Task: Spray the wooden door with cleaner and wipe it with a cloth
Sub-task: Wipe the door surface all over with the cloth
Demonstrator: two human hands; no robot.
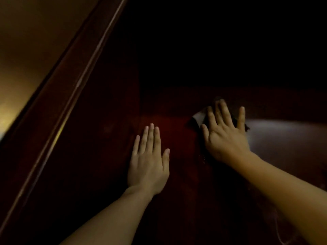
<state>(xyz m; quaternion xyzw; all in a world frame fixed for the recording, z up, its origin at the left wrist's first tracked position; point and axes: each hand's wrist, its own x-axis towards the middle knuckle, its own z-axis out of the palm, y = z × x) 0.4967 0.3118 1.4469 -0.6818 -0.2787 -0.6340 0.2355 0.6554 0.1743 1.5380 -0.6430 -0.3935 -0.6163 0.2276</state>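
- Dim light falls on a dark red wooden door [177, 174], with its frame [58, 96] at left.
- Left hand [148, 161] lies flat on the door, fingers straight and close together.
- Right hand [224, 133], fingers spread, presses a cloth [199, 118] against the door.

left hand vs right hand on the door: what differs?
The left hand lies bare on the wooden door; the right hand presses a cloth against it. The left hand's fingers lie close together; the right hand's are spread. Both are flat with straight fingers.
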